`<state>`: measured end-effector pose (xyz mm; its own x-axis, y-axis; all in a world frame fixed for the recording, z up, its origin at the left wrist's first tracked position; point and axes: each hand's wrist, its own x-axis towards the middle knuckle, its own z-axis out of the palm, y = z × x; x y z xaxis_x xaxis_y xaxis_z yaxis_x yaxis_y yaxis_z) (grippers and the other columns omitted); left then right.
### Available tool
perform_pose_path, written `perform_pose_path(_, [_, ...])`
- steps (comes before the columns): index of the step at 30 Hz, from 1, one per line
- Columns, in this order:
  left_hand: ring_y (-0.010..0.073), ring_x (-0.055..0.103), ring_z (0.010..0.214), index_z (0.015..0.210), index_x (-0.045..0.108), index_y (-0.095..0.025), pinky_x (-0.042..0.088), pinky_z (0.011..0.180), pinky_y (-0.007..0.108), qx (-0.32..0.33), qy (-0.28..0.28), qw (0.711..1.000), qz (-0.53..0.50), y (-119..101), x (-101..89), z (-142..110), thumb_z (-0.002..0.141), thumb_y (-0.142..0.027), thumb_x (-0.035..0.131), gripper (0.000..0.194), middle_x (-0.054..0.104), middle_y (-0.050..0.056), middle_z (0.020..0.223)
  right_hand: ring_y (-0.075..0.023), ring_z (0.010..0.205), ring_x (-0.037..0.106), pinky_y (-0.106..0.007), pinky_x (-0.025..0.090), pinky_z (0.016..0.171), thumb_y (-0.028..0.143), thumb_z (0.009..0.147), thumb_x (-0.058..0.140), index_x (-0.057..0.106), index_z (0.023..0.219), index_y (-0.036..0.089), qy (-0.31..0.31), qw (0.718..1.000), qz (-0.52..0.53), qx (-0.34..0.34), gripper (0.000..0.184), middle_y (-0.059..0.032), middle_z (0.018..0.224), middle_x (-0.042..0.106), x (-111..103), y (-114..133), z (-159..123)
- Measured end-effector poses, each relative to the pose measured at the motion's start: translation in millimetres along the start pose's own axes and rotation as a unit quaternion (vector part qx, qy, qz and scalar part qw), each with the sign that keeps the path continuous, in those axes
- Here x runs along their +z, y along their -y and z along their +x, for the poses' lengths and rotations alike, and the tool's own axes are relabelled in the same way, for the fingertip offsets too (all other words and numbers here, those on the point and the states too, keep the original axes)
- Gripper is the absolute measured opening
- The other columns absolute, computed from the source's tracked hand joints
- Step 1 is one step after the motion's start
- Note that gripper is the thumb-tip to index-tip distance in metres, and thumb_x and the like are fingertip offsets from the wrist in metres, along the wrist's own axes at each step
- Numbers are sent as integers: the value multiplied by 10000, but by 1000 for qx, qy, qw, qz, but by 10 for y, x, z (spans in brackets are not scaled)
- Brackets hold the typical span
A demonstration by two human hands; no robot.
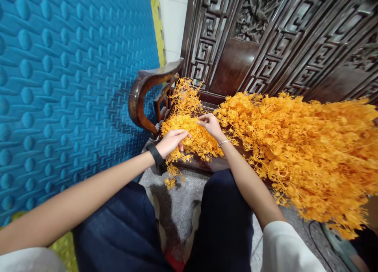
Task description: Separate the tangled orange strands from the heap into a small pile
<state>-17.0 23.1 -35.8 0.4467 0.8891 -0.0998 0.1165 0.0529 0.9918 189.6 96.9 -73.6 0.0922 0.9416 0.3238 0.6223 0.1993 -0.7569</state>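
Note:
A small heap of orange, stringy plastic flower sprigs (203, 140) lies on the dark wooden bench seat near its armrest. My left hand (173, 141), with a black band at the wrist, is over the heap's left side, its fingers drawn together; what they hold is hidden. Just across from it, my right hand (210, 124), wearing a thin bracelet, pinches thumb and fingertips together above the heap. Whatever sits in that pinch is too small to make out against the orange. A loose orange strand (174, 176) hangs over the seat's front edge below my left hand.
A much larger orange pile (321, 150) spreads along the bench to the right, overhanging its front. A curved wooden armrest (137, 97) stands at left, and a carved backrest (233, 67) rises behind. Blue foam matting (67, 87) fills the left side. Grey floor shows between my knees.

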Motion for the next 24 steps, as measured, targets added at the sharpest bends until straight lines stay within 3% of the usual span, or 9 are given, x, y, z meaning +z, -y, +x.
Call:
perform_pose_path(4, [29,515,382,820,602,-108,399,493,221,9,-7,1000,-29,-71,-43,-8,869,-238,455,203,653,78,1013,-98,625,470,-348,458,747,125,591,712,634,857,162,-50,995,72,50,280,-57,913,577,-6,57,-32])
perform_pose_path(6, [29,524,376,825,601,-108,396,484,216,0,-18,999,-40,-88,-67,2,876,-228,451,199,654,67,989,-109,652,509,-336,464,737,196,631,707,624,839,172,-45,986,154,40,225,-48,883,602,-17,186,-108])
perform_pose_path(8, [32,528,369,818,600,-108,385,466,207,-7,-39,998,-46,-101,-91,15,870,-198,458,176,656,43,917,-116,663,539,-318,464,711,311,707,665,612,747,178,4,976,218,6,149,-26,772,613,-31,372,-222])
perform_pose_path(10, [41,536,372,794,595,-110,382,454,200,-5,-65,996,-56,-111,-113,25,850,-167,485,136,646,11,812,-110,616,534,-301,452,652,407,750,619,582,650,175,73,969,235,-15,256,-8,653,587,-32,572,-355])
perform_pose_path(12, [56,548,386,759,584,-114,392,455,196,4,-82,994,-72,-117,-129,32,828,-149,514,104,617,-21,687,-98,577,510,-280,428,597,445,713,652,552,627,174,117,967,224,-25,301,8,609,561,-10,739,-478])
perform_pose_path(14, [75,564,410,725,570,-119,407,466,193,9,-88,992,-86,-120,-137,35,823,-148,524,112,580,-37,568,-90,576,500,-262,411,571,423,627,733,529,686,184,119,970,208,-39,320,25,622,556,32,843,-571])
perform_pose_path(18, [94,593,457,674,533,-125,428,504,193,3,-105,989,-102,-128,-130,31,826,-130,521,153,583,-26,494,-94,577,524,-257,416,572,351,577,778,451,834,222,105,974,195,-48,436,55,637,563,129,875,-646])
perform_pose_path(24, [75,586,450,675,489,-132,417,505,191,-9,-107,989,-101,-133,-124,29,827,-130,529,157,571,-47,556,-108,659,560,-283,449,656,272,673,690,454,814,222,83,963,254,-34,279,29,717,574,182,810,-613])
